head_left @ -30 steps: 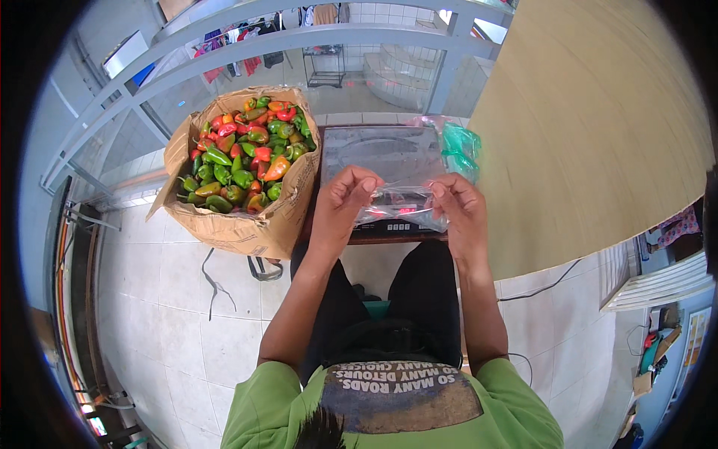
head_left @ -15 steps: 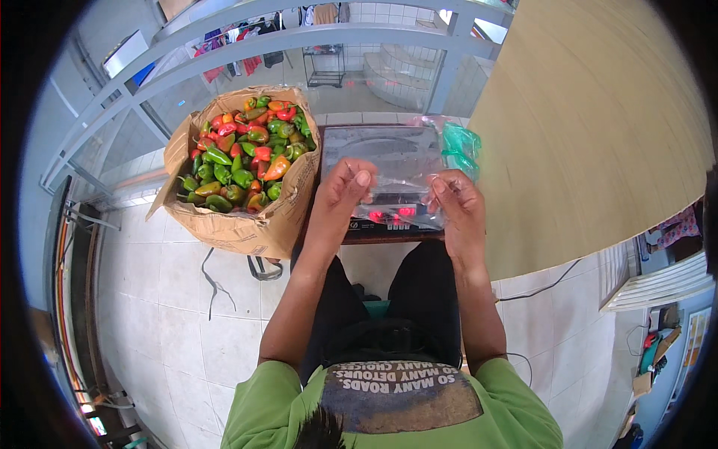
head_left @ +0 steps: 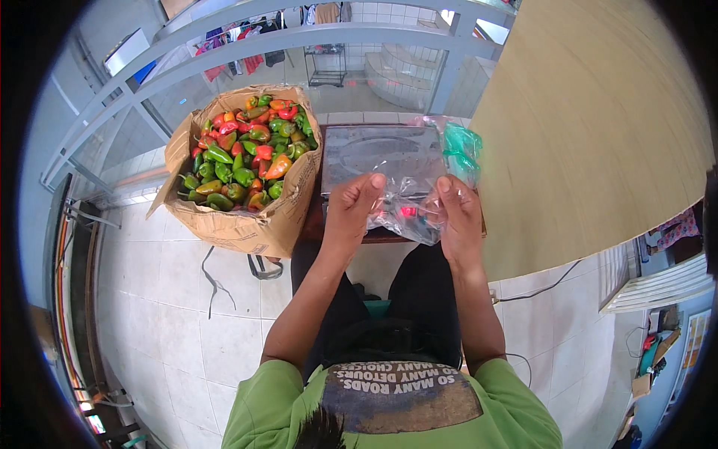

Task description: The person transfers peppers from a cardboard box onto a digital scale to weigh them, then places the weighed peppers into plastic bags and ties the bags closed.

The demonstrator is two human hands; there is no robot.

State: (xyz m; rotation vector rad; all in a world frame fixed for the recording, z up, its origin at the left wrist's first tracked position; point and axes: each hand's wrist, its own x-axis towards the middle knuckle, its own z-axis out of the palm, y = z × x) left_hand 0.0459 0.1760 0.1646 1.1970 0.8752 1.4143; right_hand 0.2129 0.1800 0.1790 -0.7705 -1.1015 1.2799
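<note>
A clear plastic bag point(head_left: 404, 196) is stretched between my hands, its film crumpled and shiny. My left hand point(head_left: 357, 206) pinches one side of it between thumb and fingers. On the other side my right hand point(head_left: 458, 213) grips the film the same way. Just beyond and partly beneath the bag is a digital scale point(head_left: 381, 153) with a grey platform; red lit digits show through the film. To the left stands an open cardboard box point(head_left: 258, 233) filled with red, green and orange peppers point(head_left: 243, 157).
A green and clear plastic bundle point(head_left: 461, 146) lies at the scale's right. A large wooden board point(head_left: 591, 142) fills the right side. Grey metal railing point(head_left: 299, 39) runs along the back. A black strap point(head_left: 265, 268) lies on the tiled floor by the box.
Both hands have come slightly nearer to me and lower, with the bag now more bunched and hanging over the scale's near edge. The box and peppers have stayed put.
</note>
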